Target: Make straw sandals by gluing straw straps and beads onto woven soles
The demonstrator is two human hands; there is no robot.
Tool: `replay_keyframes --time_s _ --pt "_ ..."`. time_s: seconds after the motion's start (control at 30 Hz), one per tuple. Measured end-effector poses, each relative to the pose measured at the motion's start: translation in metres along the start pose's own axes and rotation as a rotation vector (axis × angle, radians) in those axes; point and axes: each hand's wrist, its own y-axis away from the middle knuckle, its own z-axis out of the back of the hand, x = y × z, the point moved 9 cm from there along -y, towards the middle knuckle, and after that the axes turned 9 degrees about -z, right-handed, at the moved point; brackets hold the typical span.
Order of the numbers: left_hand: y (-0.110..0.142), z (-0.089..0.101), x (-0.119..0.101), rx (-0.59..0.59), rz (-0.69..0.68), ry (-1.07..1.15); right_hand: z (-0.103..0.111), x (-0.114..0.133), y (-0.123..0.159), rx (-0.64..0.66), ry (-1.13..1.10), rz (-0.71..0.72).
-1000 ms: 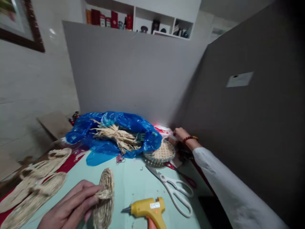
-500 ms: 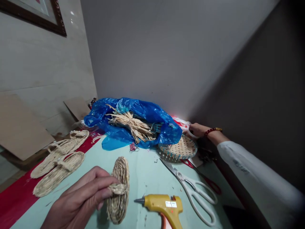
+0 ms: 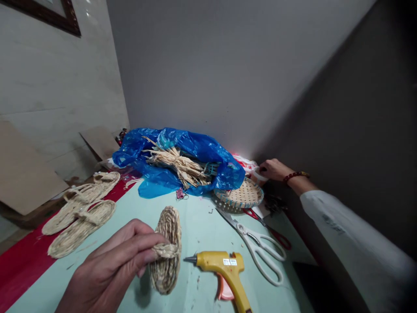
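A small woven straw sandal (image 3: 166,221) is upright in my left hand (image 3: 120,265), pinched by its braided strap between thumb and fingers. The sandal is just above the table, left of a yellow glue gun (image 3: 221,263) lying on its side. My right hand (image 3: 273,168), with a beaded bracelet at the wrist, reaches to the back right. Its fingers are bent down at the rim of a whitish round container (image 3: 258,174); what is between the fingertips is hidden. A shallow woven basket (image 3: 244,194) sits just in front of that hand.
White scissors (image 3: 257,248) and red-handled scissors (image 3: 273,232) lie right of centre. A blue plastic bag (image 3: 195,141) with a bundle of dried straw (image 3: 179,163) stands at the back against the grey wall. Several straw sandals (image 3: 83,224) rest on the left.
The view has shifted slightly, so the table things appear higher and further left. My right hand has moved a little right at the container. My left hand still holds the sandal.
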Motion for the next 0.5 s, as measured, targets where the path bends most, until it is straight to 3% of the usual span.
replay_keyframes --time_s 0.3,0.5 --pt "0.006 -0.001 -0.002 -0.054 0.023 0.072 0.041 -0.018 0.025 -0.138 -0.196 -0.200" --pt "0.015 -0.013 0.024 -0.010 0.057 0.101 0.049 -0.018 0.041 -0.135 -0.454 -0.303"
